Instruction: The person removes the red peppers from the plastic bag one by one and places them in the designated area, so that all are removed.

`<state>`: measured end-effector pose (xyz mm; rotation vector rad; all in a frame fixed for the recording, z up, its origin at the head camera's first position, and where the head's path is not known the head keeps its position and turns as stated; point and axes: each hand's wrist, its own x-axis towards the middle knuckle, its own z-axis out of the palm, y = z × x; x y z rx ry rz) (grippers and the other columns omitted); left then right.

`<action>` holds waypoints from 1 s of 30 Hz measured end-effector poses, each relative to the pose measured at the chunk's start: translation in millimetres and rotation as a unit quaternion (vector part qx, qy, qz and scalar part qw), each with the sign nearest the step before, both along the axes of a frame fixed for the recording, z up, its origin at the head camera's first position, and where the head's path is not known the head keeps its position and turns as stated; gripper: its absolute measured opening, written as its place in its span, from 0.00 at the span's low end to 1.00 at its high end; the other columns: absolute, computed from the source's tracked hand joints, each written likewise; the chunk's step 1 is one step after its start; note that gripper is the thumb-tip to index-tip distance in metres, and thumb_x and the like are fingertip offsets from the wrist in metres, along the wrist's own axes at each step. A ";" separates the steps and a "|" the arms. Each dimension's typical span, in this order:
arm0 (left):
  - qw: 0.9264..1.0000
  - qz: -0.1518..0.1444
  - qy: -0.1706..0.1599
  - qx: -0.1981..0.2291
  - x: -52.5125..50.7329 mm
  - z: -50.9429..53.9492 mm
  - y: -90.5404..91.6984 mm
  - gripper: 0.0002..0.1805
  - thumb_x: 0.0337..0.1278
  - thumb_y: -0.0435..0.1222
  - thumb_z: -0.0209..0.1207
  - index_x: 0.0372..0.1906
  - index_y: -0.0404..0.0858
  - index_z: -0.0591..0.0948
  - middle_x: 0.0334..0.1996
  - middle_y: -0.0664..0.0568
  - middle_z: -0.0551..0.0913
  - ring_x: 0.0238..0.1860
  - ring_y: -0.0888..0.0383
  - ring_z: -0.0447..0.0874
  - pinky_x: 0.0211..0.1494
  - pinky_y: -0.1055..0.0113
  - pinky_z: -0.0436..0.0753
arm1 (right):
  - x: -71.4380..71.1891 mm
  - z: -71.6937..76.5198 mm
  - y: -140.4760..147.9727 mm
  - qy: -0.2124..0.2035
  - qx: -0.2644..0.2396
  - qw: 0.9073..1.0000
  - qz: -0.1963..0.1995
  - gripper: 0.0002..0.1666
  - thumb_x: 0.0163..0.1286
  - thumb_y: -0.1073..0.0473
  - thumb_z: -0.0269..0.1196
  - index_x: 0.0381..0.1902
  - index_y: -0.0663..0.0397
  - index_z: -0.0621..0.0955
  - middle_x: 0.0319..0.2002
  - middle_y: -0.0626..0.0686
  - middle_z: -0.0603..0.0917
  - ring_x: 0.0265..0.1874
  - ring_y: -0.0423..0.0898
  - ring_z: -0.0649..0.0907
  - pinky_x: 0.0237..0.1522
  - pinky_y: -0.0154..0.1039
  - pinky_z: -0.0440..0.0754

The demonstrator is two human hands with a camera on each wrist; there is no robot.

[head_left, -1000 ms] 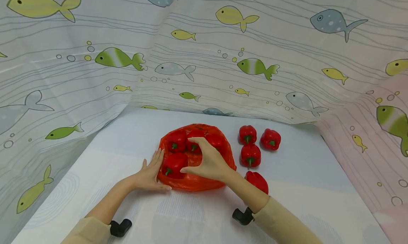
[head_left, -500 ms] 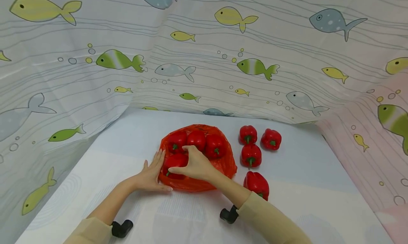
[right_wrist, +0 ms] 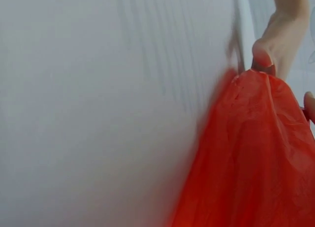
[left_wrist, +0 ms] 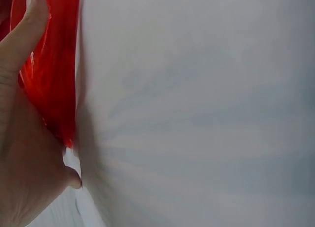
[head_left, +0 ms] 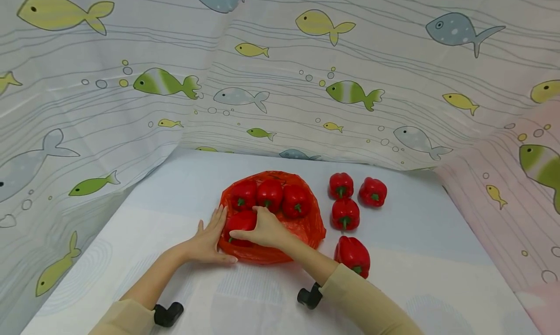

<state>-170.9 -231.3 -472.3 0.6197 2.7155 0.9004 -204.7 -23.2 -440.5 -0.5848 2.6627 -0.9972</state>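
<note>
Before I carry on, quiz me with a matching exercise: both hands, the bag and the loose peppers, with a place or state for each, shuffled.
Column one
1. left hand
2. right hand
3. bag
4. loose peppers

Column two
A. on the table, to the right of the bag
B. resting against the bag's outer side
C. orange-red, mouth open upward
D. thumb and fingers about a pepper inside the bag

Right pairs: 1-B, 2-D, 3-C, 4-A
</note>
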 end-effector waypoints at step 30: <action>1.000 0.006 0.000 -0.007 -2.3 -8.2 -0.6 0.73 0.37 0.59 0.70 0.73 0.25 0.36 0.74 0.31 0.34 0.73 0.35 0.27 0.61 0.27 0.29 | 23.9 38.0 60.1 0.157 -0.107 0.982 0.008 0.55 0.46 0.46 0.77 0.68 0.54 0.63 0.60 0.49 0.73 0.57 0.45 0.74 0.44 0.44 0.83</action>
